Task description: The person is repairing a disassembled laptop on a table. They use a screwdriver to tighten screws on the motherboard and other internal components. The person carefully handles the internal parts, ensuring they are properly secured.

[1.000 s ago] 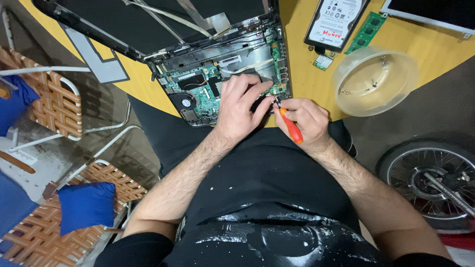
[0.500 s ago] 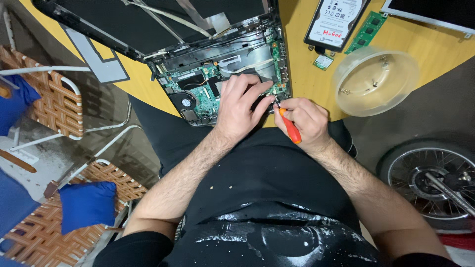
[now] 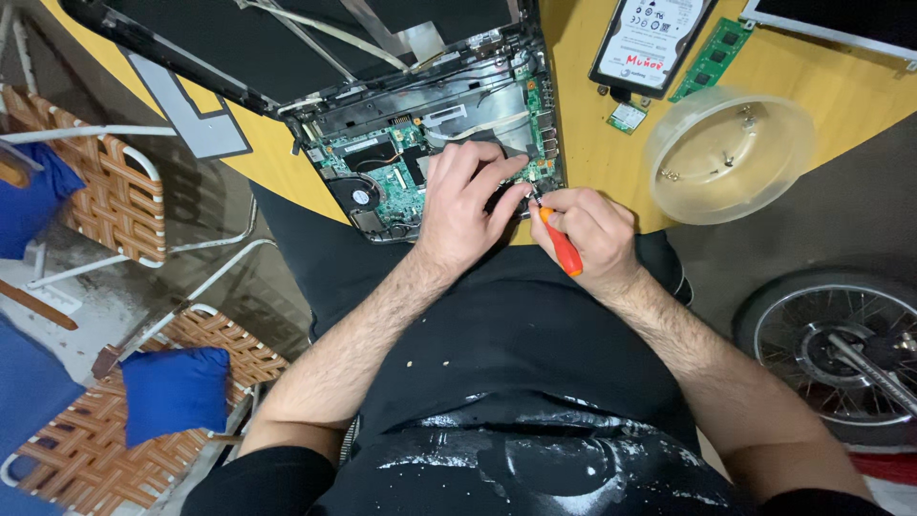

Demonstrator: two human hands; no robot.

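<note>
Here the right hand grips a screwdriver beside the left hand

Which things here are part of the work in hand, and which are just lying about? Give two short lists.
In use: left hand resting on the opened laptop; right hand gripping an orange-handled screwdriver at the laptop's near edge.

Lying about: hard drive, green memory stick, clear plastic tub holding screws, spoked wheel, blue cushion.

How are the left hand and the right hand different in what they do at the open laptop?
The right hand grips an orange screwdriver, closed around its handle; the left hand holds no tool. The left hand lies flat on the laptop's green circuit board, fingers spread; the right hand sits at the laptop's near edge. Both meet at the screwdriver's tip.
</note>
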